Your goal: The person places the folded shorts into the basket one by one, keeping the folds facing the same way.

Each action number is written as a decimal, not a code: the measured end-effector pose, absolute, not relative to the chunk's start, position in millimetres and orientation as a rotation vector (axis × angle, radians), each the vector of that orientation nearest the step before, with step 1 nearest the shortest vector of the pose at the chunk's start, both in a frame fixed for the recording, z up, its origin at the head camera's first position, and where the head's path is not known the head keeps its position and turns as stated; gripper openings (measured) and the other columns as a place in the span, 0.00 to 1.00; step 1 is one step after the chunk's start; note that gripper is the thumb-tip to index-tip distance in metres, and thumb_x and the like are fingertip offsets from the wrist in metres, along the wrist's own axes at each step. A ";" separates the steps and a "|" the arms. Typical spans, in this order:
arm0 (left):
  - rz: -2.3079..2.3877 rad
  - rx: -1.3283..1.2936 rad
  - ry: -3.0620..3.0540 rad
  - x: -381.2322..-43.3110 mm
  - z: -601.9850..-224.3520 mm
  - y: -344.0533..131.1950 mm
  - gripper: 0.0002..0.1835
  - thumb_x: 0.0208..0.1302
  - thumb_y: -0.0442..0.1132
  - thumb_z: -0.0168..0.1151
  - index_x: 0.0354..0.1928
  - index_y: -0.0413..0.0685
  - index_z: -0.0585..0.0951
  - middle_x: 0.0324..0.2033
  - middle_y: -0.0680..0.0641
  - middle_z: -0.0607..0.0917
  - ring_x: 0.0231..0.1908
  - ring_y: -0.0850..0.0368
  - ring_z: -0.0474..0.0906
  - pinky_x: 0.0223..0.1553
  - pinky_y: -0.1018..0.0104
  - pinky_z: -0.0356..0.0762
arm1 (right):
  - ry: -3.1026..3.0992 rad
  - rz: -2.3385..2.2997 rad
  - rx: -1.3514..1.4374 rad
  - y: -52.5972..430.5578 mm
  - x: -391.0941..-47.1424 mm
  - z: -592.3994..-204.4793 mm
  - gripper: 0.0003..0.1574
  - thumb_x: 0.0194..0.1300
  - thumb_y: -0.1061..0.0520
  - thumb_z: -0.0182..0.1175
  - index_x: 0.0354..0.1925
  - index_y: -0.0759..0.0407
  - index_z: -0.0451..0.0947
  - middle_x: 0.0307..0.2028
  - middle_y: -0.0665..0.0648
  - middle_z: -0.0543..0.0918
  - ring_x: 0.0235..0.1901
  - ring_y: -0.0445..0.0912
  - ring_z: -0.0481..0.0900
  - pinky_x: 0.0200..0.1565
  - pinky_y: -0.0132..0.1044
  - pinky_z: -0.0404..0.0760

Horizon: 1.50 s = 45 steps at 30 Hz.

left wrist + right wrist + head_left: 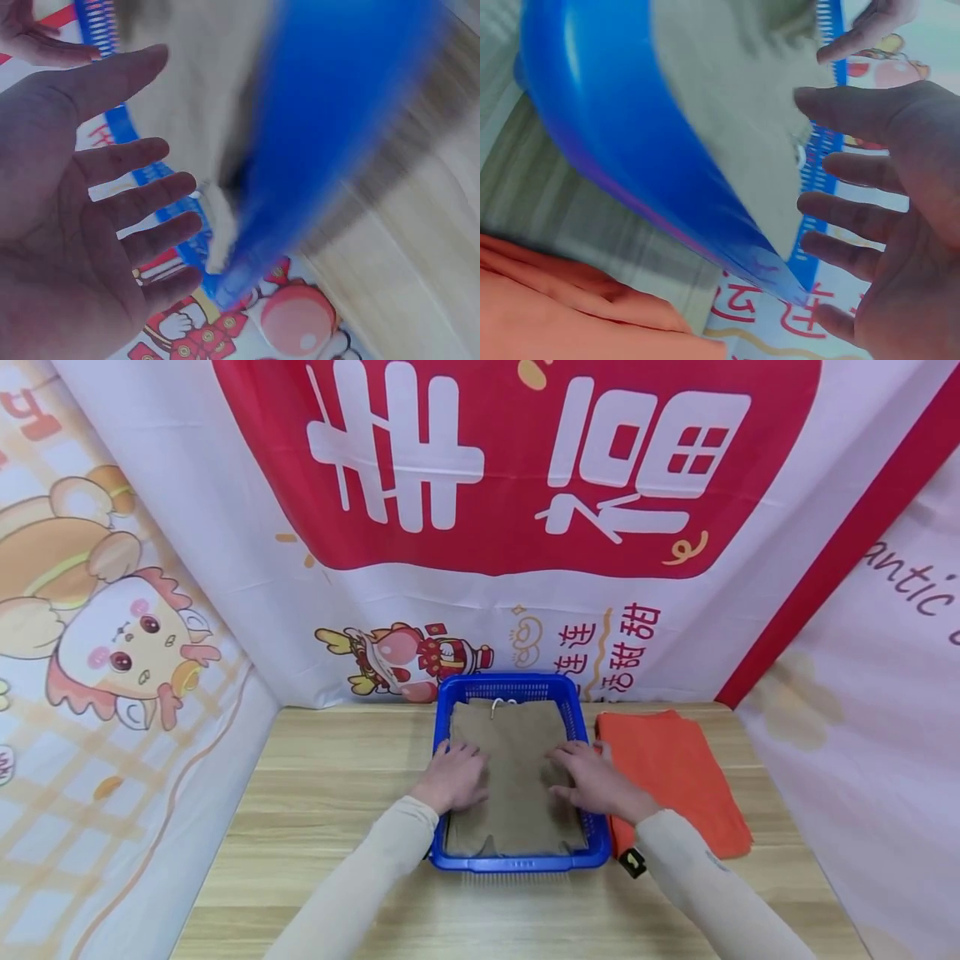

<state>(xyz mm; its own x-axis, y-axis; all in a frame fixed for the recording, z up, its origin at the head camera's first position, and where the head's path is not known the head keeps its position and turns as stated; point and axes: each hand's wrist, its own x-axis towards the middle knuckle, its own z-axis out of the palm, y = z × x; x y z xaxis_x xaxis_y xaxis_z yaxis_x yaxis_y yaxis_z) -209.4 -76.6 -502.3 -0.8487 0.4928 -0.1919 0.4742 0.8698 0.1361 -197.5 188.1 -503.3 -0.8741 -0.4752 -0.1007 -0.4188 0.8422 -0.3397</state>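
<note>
A blue plastic basket (525,863) stands on the table with a brown folded cloth (519,777) lying flat in it. Small white hook-like ends (496,703) show at the cloth's far edge. My left hand (454,777) is over the basket's left side, at the cloth's left edge. On the opposite side, my right hand (591,779) is over the cloth's right edge. Both hands have their fingers spread and relaxed, gripping nothing, in the left wrist view and in the right wrist view alike. The basket's near wall (330,112) is blurred in the left wrist view.
Right of the basket lies a folded orange cloth (678,768), partly behind my right forearm. A small black item with a yellow-green mark (632,862) sits at its near corner. The wood-grain table (330,777) is bounded by printed fabric walls (495,593) behind and on both sides.
</note>
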 end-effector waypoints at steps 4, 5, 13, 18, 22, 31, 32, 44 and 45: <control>0.374 0.711 2.751 -205.0 -487.4 -65.2 0.32 0.68 0.53 0.67 0.68 0.44 0.76 0.66 0.41 0.76 0.68 0.42 0.68 0.70 0.41 0.61 | 2.903 -0.602 -0.694 196.1 -194.2 -493.8 0.34 0.66 0.48 0.70 0.66 0.57 0.75 0.62 0.61 0.79 0.61 0.57 0.75 0.62 0.63 0.66; 0.418 0.701 2.736 -203.9 -484.0 -62.1 0.32 0.68 0.53 0.66 0.68 0.44 0.75 0.66 0.41 0.76 0.68 0.43 0.68 0.70 0.42 0.61 | 2.913 -0.655 -0.688 199.3 -193.6 -491.7 0.34 0.67 0.49 0.69 0.66 0.58 0.75 0.61 0.62 0.79 0.60 0.58 0.76 0.62 0.60 0.70; 0.721 0.678 2.719 -198.7 -476.8 -35.8 0.31 0.70 0.50 0.65 0.69 0.42 0.73 0.63 0.42 0.78 0.63 0.47 0.74 0.64 0.51 0.71 | 2.966 -0.960 -0.459 235.7 -190.7 -483.7 0.32 0.67 0.57 0.68 0.66 0.65 0.73 0.52 0.64 0.83 0.51 0.59 0.81 0.51 0.56 0.82; 0.919 0.627 2.670 -194.7 -478.9 -16.1 0.30 0.70 0.48 0.66 0.69 0.41 0.72 0.58 0.42 0.81 0.58 0.48 0.77 0.59 0.53 0.76 | 2.965 -0.957 -0.306 265.7 -189.8 -490.1 0.32 0.69 0.57 0.66 0.66 0.66 0.71 0.53 0.67 0.82 0.52 0.62 0.78 0.51 0.59 0.81; 1.050 0.569 2.606 -192.1 -482.6 0.6 0.30 0.70 0.46 0.66 0.69 0.40 0.72 0.58 0.41 0.80 0.58 0.47 0.77 0.59 0.54 0.76 | 2.968 -0.913 -0.168 289.3 -189.3 -500.4 0.32 0.69 0.57 0.65 0.66 0.69 0.70 0.54 0.71 0.80 0.53 0.66 0.77 0.50 0.60 0.80; 1.173 0.550 2.563 -183.2 -492.5 34.5 0.31 0.68 0.41 0.68 0.68 0.37 0.72 0.51 0.41 0.82 0.52 0.47 0.79 0.55 0.57 0.78 | 2.962 -0.835 0.095 343.9 -183.3 -533.7 0.36 0.67 0.56 0.66 0.64 0.77 0.67 0.56 0.79 0.74 0.52 0.71 0.75 0.49 0.63 0.78; 1.191 0.534 2.547 -181.8 -492.6 37.4 0.31 0.68 0.41 0.68 0.69 0.38 0.71 0.52 0.41 0.82 0.52 0.47 0.79 0.55 0.57 0.78 | 2.955 -0.816 0.133 349.0 -183.0 -536.8 0.38 0.67 0.55 0.66 0.65 0.78 0.66 0.57 0.80 0.73 0.53 0.72 0.73 0.50 0.64 0.77; 1.424 0.319 2.396 -175.0 -491.6 65.5 0.32 0.69 0.44 0.67 0.70 0.41 0.70 0.53 0.44 0.83 0.52 0.50 0.80 0.51 0.59 0.81 | 2.689 -0.718 0.446 387.5 -178.4 -560.7 0.66 0.67 0.32 0.60 0.68 0.86 0.46 0.61 0.91 0.52 0.59 0.84 0.53 0.53 0.76 0.65; 1.436 0.301 2.388 -174.8 -491.7 67.4 0.32 0.69 0.44 0.67 0.70 0.42 0.70 0.53 0.45 0.83 0.52 0.51 0.80 0.51 0.58 0.81 | 2.665 -0.725 0.461 388.3 -177.6 -563.4 0.68 0.67 0.31 0.60 0.69 0.86 0.45 0.61 0.91 0.51 0.59 0.84 0.52 0.53 0.77 0.64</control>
<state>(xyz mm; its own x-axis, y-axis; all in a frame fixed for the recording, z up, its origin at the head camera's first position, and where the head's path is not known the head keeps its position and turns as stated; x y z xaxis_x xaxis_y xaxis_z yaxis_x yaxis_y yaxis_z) -174.8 67.4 -491.7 -0.9205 0.3485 -0.1765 0.0074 0.4674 0.8840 -177.6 388.3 -563.4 -0.8895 0.2178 -0.4018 0.3913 0.8171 -0.4234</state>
